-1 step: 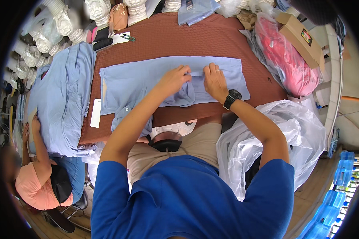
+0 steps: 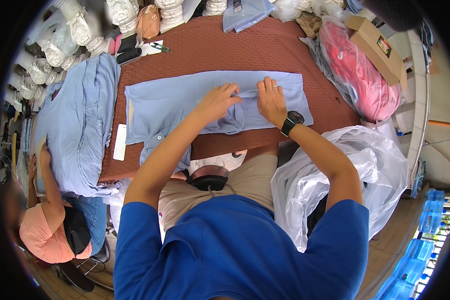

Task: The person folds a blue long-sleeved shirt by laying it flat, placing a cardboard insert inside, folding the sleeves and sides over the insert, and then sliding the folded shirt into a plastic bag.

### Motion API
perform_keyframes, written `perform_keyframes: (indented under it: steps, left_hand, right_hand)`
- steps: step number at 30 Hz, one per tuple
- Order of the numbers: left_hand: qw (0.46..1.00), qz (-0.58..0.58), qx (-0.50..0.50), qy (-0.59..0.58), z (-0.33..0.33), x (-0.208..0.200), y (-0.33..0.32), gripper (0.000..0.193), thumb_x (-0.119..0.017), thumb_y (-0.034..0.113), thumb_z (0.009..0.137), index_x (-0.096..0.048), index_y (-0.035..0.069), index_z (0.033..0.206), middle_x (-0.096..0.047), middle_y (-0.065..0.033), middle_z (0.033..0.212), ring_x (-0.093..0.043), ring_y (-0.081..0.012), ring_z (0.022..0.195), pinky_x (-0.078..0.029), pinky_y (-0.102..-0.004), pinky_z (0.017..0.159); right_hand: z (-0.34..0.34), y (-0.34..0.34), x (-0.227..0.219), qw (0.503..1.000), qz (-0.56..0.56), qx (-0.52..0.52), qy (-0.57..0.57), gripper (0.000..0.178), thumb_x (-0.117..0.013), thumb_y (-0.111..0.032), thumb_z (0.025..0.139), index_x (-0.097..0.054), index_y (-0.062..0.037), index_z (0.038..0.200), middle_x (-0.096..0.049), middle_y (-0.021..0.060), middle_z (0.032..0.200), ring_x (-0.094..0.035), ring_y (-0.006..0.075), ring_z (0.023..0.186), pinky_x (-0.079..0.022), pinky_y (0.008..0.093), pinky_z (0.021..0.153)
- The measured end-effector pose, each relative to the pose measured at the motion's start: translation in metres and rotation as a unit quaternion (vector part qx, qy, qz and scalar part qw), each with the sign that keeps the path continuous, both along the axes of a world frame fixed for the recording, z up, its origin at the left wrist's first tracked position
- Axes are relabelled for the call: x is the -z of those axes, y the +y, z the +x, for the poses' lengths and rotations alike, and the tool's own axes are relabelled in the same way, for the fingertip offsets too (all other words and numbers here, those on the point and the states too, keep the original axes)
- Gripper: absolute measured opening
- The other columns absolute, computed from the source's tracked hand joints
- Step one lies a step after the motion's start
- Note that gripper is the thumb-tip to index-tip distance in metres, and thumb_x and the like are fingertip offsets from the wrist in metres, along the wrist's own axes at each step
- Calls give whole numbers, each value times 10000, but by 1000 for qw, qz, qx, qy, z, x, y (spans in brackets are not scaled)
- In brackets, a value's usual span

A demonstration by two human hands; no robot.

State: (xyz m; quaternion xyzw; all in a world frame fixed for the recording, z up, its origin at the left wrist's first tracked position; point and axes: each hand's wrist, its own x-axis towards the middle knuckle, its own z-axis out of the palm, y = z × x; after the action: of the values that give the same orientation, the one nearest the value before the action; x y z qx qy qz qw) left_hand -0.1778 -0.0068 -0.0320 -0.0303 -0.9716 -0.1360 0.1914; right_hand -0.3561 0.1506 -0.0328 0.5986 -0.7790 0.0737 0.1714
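A light blue garment (image 2: 160, 97), apparently a folded shirt, lies lengthwise on the brown cloth-covered table in front of me. Its lower left part, with a pale button, hangs over the near edge beneath my left forearm. My left hand (image 2: 218, 103) rests over the middle of the garment, thumb and fingers pinched on a raised fold. Just to the right, my right hand (image 2: 272, 103) pinches the same fold, with a dark watch on that wrist. The fingertips are a short gap apart, with the fold stretched between them.
A white card strip (image 2: 120, 142) lies left of the garment. More light blue clothing (image 2: 80, 120) is piled at the left, where a seated co-worker's hand (image 2: 45, 155) touches it. Small scissors (image 2: 160, 47) lie at the back. Clear plastic (image 2: 345, 165) bulges at my right.
My right hand has shifted very slightly to the right. The garment's fold is a little altered between my fingers; the rest looks the same.
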Motion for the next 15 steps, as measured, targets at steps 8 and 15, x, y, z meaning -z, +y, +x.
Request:
perform_keyframes:
  steps: [8, 15]
  left_hand:
    - [999, -51, -13, -10, -5, 17, 5, 218, -679, 42, 756, -695, 71, 971, -546, -58, 1182, -525, -237, 1124, -458, -370, 871]
    - [984, -22, -117, 133, -12, 25, 7, 260, -659, 8, 769, -577, 48, 1012, -551, -99, 1047, -593, -285, 969, -515, -394, 800]
  right_hand:
    - [-39, 30, 11, 972, 154, 146, 97, 189, -673, -46, 798, -628, -46, 982, -636, 123, 1027, -664, 333, 1012, -556, 442, 714]
    - [-79, 58, 1, 969, 173, 173, 30, 132, -661, -42, 799, -663, -28, 931, -659, 170, 997, -714, 338, 914, -607, 436, 661]
